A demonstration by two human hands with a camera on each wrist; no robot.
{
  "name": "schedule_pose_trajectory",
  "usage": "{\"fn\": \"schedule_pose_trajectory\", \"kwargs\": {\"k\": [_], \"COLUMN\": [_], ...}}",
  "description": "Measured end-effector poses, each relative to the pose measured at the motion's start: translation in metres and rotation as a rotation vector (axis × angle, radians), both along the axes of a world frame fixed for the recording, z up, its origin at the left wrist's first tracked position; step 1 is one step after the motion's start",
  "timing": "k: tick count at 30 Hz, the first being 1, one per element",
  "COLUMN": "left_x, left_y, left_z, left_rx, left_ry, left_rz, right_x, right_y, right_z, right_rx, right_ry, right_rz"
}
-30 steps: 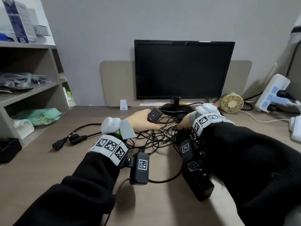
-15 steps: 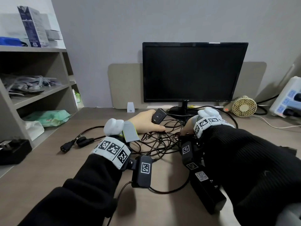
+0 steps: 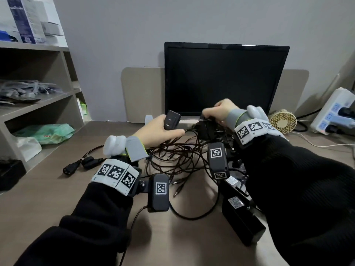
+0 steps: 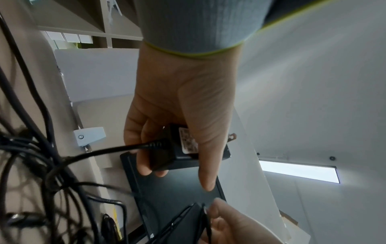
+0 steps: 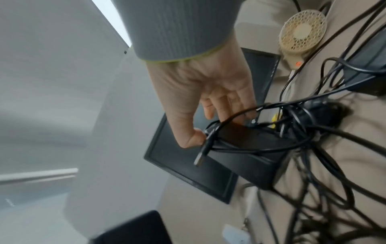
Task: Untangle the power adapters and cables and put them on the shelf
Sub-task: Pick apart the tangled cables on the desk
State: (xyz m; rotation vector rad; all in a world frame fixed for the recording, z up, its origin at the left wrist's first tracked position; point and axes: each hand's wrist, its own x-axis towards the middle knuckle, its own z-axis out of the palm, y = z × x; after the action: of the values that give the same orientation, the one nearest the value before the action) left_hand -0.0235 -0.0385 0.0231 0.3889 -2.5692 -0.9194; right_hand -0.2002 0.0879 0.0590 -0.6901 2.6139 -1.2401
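Note:
My left hand (image 3: 165, 127) holds a small black plug adapter (image 3: 172, 121) lifted above the desk; in the left wrist view the fingers (image 4: 146, 161) and thumb wrap around this adapter (image 4: 183, 148), and its cable runs left into the tangle. My right hand (image 3: 213, 114) grips a larger black adapter (image 3: 206, 128) from above, raised in front of the monitor. Cables loop around that adapter (image 5: 246, 158) in the right wrist view. The tangle of black cables (image 3: 178, 156) hangs and spreads between both hands. The shelf (image 3: 36, 104) stands at the left.
A black monitor (image 3: 224, 79) stands right behind the hands. A small fan (image 3: 282, 121) and a power strip (image 3: 334, 112) are at the right. A black brick adapter (image 3: 242, 217) lies under my right forearm. Two cord plugs (image 3: 76, 166) lie left; a green packet (image 3: 44, 132) fills the lower shelf.
Both hands have risen off the desk. The left lifted the small adapter, the right pulled the larger adapter up with cables trailing. The view has moved closer.

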Motion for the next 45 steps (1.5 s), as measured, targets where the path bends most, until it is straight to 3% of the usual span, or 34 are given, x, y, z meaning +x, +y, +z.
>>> {"fn": "schedule_pose_trajectory", "kwargs": {"k": [4,9,16,22,27,35,40,45], "left_x": [0.011,0.029,0.04,0.037,0.033,0.041,0.067,0.076], "left_y": [-0.019,-0.035,-0.055,-0.054,-0.052,-0.078,-0.102,-0.102], "left_z": [0.004,0.01,0.009,-0.002,-0.007,-0.017,-0.019,-0.013], "left_rx": [0.068,0.133,0.27,0.354,0.23,0.114,0.159,0.366], "left_ry": [0.115,0.262,0.357,0.388,0.324,0.131,0.135,0.285], "left_rz": [0.059,0.101,0.078,-0.067,-0.136,0.064,0.156,0.177], "right_x": [0.016,0.051,0.083,0.098,0.102,0.083,0.065,0.055], "right_y": [-0.018,-0.041,-0.075,-0.087,-0.083,-0.075,-0.062,-0.065], "right_z": [0.024,0.043,0.013,-0.012,-0.03,-0.037,-0.039,-0.043], "right_rx": [-0.463,-0.623,-0.478,-0.531,-0.62,-0.506,-0.552,-0.372], "right_ry": [-0.033,0.063,0.049,-0.102,-0.248,-0.331,-0.25,0.02], "right_rz": [0.072,0.262,0.419,0.431,0.446,0.339,0.261,0.251]}}
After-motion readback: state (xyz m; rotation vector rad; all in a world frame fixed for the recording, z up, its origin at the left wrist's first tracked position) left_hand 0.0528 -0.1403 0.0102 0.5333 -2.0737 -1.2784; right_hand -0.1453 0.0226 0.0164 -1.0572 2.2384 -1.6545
